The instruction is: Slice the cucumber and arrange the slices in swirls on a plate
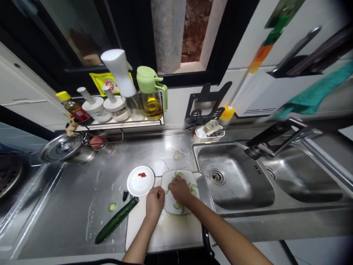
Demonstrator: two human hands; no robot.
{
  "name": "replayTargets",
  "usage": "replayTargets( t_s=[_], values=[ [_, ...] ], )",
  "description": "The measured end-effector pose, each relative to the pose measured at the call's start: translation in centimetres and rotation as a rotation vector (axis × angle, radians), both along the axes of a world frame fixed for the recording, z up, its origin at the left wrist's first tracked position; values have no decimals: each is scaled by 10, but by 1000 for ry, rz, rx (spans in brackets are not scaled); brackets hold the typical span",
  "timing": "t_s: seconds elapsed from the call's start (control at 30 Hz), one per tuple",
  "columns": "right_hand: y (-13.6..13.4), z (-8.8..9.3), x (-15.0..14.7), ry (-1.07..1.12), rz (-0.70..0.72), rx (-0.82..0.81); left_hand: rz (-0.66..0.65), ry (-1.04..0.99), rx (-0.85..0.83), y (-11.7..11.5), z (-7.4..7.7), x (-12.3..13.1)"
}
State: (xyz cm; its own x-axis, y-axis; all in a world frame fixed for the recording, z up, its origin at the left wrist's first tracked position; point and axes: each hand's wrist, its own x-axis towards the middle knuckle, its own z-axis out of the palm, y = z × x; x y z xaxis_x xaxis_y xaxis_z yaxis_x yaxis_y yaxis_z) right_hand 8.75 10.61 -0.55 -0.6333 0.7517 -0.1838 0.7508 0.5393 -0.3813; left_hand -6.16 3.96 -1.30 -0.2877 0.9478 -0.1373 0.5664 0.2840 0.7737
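Observation:
A white square plate (pixel 172 209) with cucumber slices (pixel 178 207) set in clusters lies over the cutting board (pixel 182 232). My right hand (pixel 179 188) is over the plate's upper left part, fingers bent down; what they touch is hidden. My left hand (pixel 155 201) is closed at the plate's left edge, with a bit of green by its fingertips, too small to name. Up and left of it, a round white plate (pixel 136 184) bears a small red piece (pixel 142 175). A cut cucumber (pixel 116 221) rests on the counter at the left.
A black knife handle (pixel 206 241) shows at the board's right edge. Beyond it is a double steel sink (pixel 234 176) with a faucet (pixel 273 136). Bottles and jars stand on a rack (pixel 124 125) at the back. A lidded pot (pixel 79 154) sits back left.

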Motion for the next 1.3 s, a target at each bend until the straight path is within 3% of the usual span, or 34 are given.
replayTargets(
  t_s=[0.4, 1.03, 1.3],
  values=[
    [-5, -8, 0, -17, 46, 129, 85, -56, 5, -2, -2, 2],
    [-14, -12, 6, 18, 87, 189, 102, -62, 17, -6, -3, 2],
    [-25, -7, 18, 113, -43, 157, 155, 13, -4, -32, -3, -19]
  ],
)
